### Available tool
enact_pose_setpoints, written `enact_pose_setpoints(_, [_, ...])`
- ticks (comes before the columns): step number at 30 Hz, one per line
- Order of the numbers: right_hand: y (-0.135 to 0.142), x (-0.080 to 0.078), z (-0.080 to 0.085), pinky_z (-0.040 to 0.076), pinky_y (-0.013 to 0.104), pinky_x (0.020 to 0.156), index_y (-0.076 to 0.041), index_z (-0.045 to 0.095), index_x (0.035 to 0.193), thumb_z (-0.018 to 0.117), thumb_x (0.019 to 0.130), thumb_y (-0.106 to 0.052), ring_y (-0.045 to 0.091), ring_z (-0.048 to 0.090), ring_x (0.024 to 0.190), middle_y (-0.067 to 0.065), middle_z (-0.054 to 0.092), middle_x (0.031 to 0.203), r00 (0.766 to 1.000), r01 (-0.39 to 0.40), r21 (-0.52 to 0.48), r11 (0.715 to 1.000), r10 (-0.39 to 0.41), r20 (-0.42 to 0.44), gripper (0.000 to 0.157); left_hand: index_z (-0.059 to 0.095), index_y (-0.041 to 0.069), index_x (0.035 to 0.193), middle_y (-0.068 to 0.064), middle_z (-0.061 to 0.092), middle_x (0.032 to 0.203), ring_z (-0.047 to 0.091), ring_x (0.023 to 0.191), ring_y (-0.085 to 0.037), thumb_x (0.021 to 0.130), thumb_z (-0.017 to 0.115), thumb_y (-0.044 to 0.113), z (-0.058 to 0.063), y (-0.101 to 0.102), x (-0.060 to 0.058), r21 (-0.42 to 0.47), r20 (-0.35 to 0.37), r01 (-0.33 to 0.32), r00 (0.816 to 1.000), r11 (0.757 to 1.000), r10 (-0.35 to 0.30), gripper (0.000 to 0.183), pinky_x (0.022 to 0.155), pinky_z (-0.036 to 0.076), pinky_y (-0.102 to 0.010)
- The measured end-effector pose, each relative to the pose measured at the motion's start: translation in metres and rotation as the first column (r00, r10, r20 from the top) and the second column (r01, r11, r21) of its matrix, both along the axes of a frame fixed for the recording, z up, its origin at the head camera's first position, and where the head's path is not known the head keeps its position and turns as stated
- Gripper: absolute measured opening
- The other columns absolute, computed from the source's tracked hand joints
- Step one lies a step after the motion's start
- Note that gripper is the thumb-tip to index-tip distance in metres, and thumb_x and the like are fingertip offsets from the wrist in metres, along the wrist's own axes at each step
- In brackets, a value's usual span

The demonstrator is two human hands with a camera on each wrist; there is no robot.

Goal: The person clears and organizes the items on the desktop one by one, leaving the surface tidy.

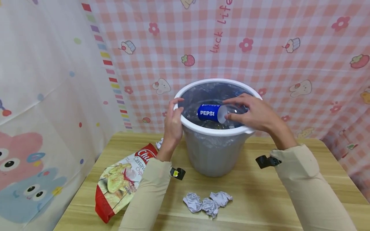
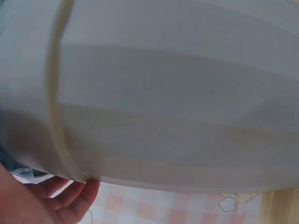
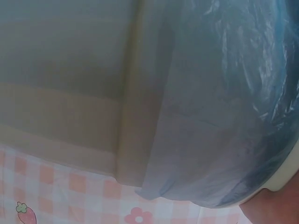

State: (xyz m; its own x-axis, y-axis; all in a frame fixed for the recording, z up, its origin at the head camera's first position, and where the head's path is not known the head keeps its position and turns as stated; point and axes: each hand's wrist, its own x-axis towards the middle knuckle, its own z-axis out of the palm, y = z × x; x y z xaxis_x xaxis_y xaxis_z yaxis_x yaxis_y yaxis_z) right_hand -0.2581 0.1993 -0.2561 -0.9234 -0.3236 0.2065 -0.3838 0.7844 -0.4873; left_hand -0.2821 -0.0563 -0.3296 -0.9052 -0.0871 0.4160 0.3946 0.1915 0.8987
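A grey trash bin point(image 1: 214, 157) with a white rim stands on the table, lined with a thin clear bag point(image 3: 224, 154). My left hand point(image 1: 173, 123) grips the rim on its left side; its fingers point(image 2: 77, 198) show against the bin in the left wrist view. Inside the mouth, a clear plastic bottle with a blue Pepsi label point(image 1: 206, 113) lies on its side. My right hand point(image 1: 255, 110) reaches over the right rim and holds the bottle's clear end between thumb and fingers. The right wrist view shows mostly bin wall and liner, hiding the bottle.
A red and white cassava chips bag point(image 1: 124, 183) lies left of the bin, partly under my left forearm. Several crumpled paper balls point(image 1: 210, 207) are in front of the bin, and another paper ball point(image 1: 159, 143) sits behind the chips bag. A checked curtain point(image 1: 138, 57) hangs behind the table.
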Motion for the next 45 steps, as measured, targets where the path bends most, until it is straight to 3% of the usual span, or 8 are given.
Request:
enact_pose_setpoints(10, [-0.001, -0.004, -0.002, 0.041, 0.053, 0.096, -0.021, 0.063, 0.132, 0.074, 0.085, -0.042, 0.028, 0.054, 0.114, 0.009, 0.059, 0.126, 0.999, -0.015, -0.048, 0.999, 0.013, -0.043, 0.053, 0.054, 0.015, 0.129, -0.005, 0.05, 0.144, 0.046, 0.128, -0.022, 0.097, 0.036, 0.025, 0.001, -0.003, -0.001, -0.01, -0.028, -0.037, 0.999, 0.999, 0.037, 0.038, 0.108, 0.034, -0.042])
enact_pose_setpoints(17, [0.0, -0.002, -0.006, 0.035, 0.06, 0.103, -0.019, 0.062, 0.133, 0.072, 0.087, -0.04, 0.033, 0.048, 0.126, 0.011, 0.055, 0.137, 0.999, -0.009, -0.105, 0.994, 0.004, -0.045, 0.052, 0.053, 0.015, 0.129, -0.004, 0.048, 0.145, 0.045, 0.129, -0.022, 0.097, 0.035, 0.027, 0.0, -0.003, 0.0, -0.022, -0.016, -0.037, 0.999, 0.999, 0.037, 0.039, 0.109, 0.032, -0.044])
enact_pose_setpoints(24, [0.0, 0.0, -0.011, 0.038, 0.059, 0.099, -0.015, 0.062, 0.132, 0.07, 0.09, -0.036, 0.035, 0.049, 0.122, 0.011, 0.054, 0.135, 0.994, -0.013, -0.193, 0.981, -0.008, -0.108, 0.048, 0.053, 0.015, 0.13, -0.004, 0.048, 0.146, 0.045, 0.129, -0.022, 0.097, 0.034, 0.027, 0.0, -0.004, 0.0, -0.03, -0.018, -0.033, 0.999, 0.999, 0.033, 0.04, 0.11, 0.031, -0.045])
enact_pose_setpoints(33, [0.003, 0.009, -0.017, 0.037, 0.056, 0.093, -0.012, 0.063, 0.13, 0.068, 0.093, -0.027, 0.036, 0.044, 0.118, 0.013, 0.052, 0.138, 0.981, 0.034, -0.408, 0.912, -0.109, -0.16, 0.04, 0.052, 0.017, 0.13, -0.004, 0.046, 0.147, 0.044, 0.129, -0.022, 0.097, 0.033, 0.028, 0.0, -0.003, 0.0, -0.028, -0.007, -0.023, 1.0, 0.999, 0.023, 0.039, 0.109, 0.031, -0.045])
enact_pose_setpoints(42, [0.01, 0.023, -0.021, 0.038, 0.028, 0.096, -0.008, 0.063, 0.13, 0.068, 0.093, -0.018, 0.024, 0.046, 0.118, 0.006, 0.054, 0.129, 0.971, -0.015, -0.509, 0.861, -0.109, -0.212, 0.038, 0.052, 0.016, 0.13, -0.005, 0.048, 0.146, 0.045, 0.126, -0.024, 0.097, 0.033, 0.028, 0.0, -0.003, 0.001, -0.033, -0.01, -0.026, 1.0, 0.999, 0.025, 0.04, 0.106, 0.032, -0.045])
enact_pose_setpoints(45, [0.012, 0.029, -0.023, 0.036, 0.026, 0.099, -0.006, 0.062, 0.129, 0.068, 0.092, -0.013, 0.021, 0.045, 0.121, 0.003, 0.052, 0.131, 0.967, -0.053, -0.55, 0.834, -0.096, -0.238, 0.039, 0.052, 0.016, 0.13, -0.005, 0.048, 0.145, 0.046, 0.124, -0.024, 0.097, 0.034, 0.028, 0.0, -0.002, 0.001, -0.031, -0.009, -0.024, 1.0, 0.999, 0.024, 0.039, 0.104, 0.034, -0.044])
